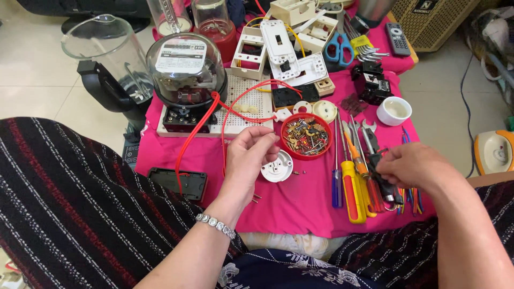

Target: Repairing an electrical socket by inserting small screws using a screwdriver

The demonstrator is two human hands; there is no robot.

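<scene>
your left hand (249, 155) pinches something too small to tell, just left of the red bowl of screws (305, 136); your right hand (409, 167), right of the bowl, closes fingers on the tools (369, 171). it looks like picking parts; next needs a steady grip.

The left hand (247, 158) is raised on a bent wrist, its fingertips pinched together and a beaded bracelet (216, 225) round the forearm, while the right hand (411, 167) reaches inward, palm down, fingers curled loosely.
</scene>
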